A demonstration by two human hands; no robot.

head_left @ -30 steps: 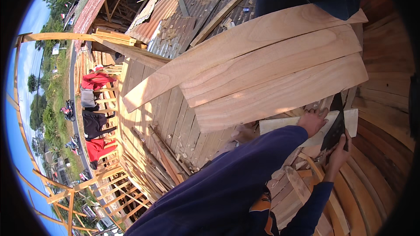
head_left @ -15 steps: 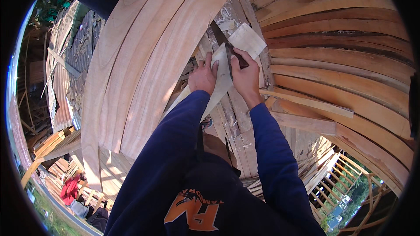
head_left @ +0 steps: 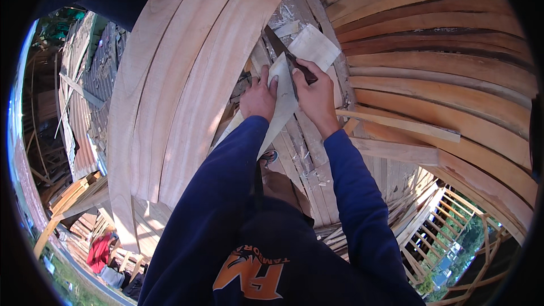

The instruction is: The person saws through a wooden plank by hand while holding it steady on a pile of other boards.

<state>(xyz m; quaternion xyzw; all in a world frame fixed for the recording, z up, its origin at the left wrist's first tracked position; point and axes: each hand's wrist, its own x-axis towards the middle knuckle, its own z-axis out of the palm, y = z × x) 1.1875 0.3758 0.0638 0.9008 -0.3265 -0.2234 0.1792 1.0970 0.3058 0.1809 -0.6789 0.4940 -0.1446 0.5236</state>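
My right hand is closed round the dark handle of a handsaw. Its blade points up and to the left, lying across a pale wooden board. On that board my left hand presses down near the saw, thumb on its face and fingers reaching over the left side. A squarish pale end piece shows on the far side of the blade; whether it is still joined to the board I cannot tell. Part of the cut is hidden by the saw and my right hand.
Wide light planks lie side by side on the left. Stacked brown boards fill the right, with a thin batten sticking out. Dark clothing of another person shows at upper left. Wood shavings lie on the planks underneath.
The whole view has shifted slightly. The saw and my right hand have moved a little up and to the left; my left hand stays on the board.
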